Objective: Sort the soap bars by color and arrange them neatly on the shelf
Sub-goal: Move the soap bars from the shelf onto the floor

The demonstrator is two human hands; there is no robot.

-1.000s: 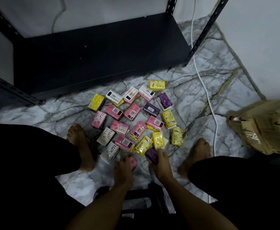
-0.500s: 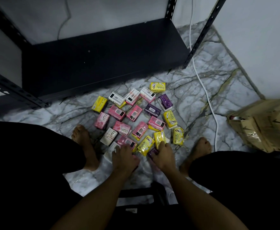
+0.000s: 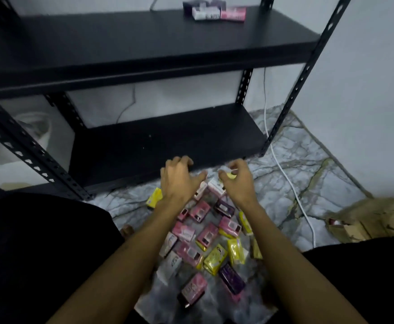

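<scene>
Several boxed soap bars, pink (image 3: 199, 211), yellow (image 3: 214, 258), purple (image 3: 232, 278) and white (image 3: 172, 265), lie scattered on the marble floor between my legs. Both my arms reach to the far edge of the pile, just in front of the black metal shelf's lower board (image 3: 168, 141). My left hand (image 3: 179, 177) hovers there with bent, spread fingers; what lies under it is hidden. My right hand (image 3: 237, 182) pinches a yellow bar (image 3: 230, 176) between thumb and fingers. At the back of the upper board (image 3: 121, 45) stand a purple, a white and a pink box (image 3: 214, 12).
A white cable (image 3: 285, 176) runs along the floor past the shelf's right front post (image 3: 308, 66). A torn cardboard box (image 3: 369, 220) sits at the right. A pale bucket-like thing (image 3: 34, 127) shows behind the left post. My black-clad legs flank the pile.
Both hands left the near end of the pile and moved to its far edge by the shelf. The view tilted up, so the upper board with its boxes now shows.
</scene>
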